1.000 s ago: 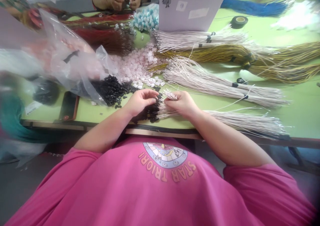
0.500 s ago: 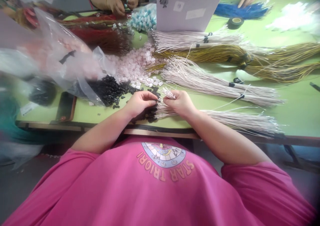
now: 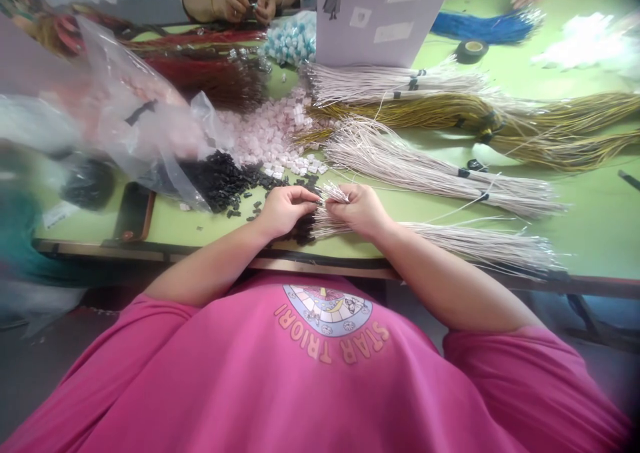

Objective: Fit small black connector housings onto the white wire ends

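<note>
My right hand (image 3: pixel 365 209) is closed around the ends of several white wires (image 3: pixel 334 193), whose bright tips fan out past the fingers toward the left. Thumb and forefinger of my left hand (image 3: pixel 286 209) are pinched together right at those tips; whatever is between them is too small to make out. Under both hands lies a bundle of white wires (image 3: pixel 475 243), running off to the right along the table's front edge. Small black plastic housings (image 3: pixel 220 179) lie heaped left of my left hand, and more are scattered beneath it, partly hidden.
Pale pink housings (image 3: pixel 273 129) are piled behind the black ones, beside a clear plastic bag (image 3: pixel 135 106). More white wire bundles (image 3: pixel 425 159) and yellow wires (image 3: pixel 450 109) lie behind my right hand. A phone (image 3: pixel 134 211) rests at left. Across the table, a person's hands (image 3: pixel 245 3) work.
My left fingertips have moved slightly right, closer to the wire tips. My right hand stays almost in place, still gripping the wires. The co-worker's hand at upper right has shifted right along the blue wires.
</note>
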`<state>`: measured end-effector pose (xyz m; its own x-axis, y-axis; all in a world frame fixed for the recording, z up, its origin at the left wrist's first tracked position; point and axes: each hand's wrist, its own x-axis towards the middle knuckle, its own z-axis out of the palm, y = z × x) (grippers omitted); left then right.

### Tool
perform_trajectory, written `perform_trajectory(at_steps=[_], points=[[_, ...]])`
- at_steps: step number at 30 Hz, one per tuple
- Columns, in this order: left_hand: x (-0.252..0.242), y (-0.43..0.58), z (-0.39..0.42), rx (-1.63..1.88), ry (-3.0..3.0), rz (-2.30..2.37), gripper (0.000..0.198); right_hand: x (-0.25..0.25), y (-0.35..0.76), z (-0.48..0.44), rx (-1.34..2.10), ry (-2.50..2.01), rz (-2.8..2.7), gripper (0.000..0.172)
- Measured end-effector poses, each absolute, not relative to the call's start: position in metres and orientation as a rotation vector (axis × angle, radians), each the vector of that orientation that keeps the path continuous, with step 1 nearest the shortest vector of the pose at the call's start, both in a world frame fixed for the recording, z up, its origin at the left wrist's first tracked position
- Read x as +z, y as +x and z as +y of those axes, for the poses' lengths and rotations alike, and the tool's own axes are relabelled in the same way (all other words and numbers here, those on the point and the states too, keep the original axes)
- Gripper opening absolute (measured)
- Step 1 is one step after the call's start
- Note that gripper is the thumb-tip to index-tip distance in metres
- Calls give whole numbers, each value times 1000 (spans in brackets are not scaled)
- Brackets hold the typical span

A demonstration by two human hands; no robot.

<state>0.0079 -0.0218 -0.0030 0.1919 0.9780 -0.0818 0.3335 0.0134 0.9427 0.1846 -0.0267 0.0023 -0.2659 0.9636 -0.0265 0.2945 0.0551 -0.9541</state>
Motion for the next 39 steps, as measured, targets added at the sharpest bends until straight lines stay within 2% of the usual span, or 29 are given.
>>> perform_trajectory(at_steps=[9,14,18,23,31,36,39], points=[[-11,7,-20,799,1643,1275,18,-2,184,-25,1272,-1277,-1664,13],[5,-7,-18,717,2003,1276,14,5,191,-22,1221,-1339,-1651,20],[23,-40,-5,436,2330,1459,20,9,196,-20,1366,-1369,-1602,23],[19,-75,13,116,2329,1750,23,4,197,-19,1431,-1397,-1544,21],[-2,-70,13,134,2197,1754,22,7,194,-22,1505,-1352,-1551,12],[3,-74,16,105,2118,1772,22,8,192,-23,1483,-1384,-1586,15],[14,-67,9,247,2234,1726,17,9,191,-24,1460,-1377,-1615,16]])
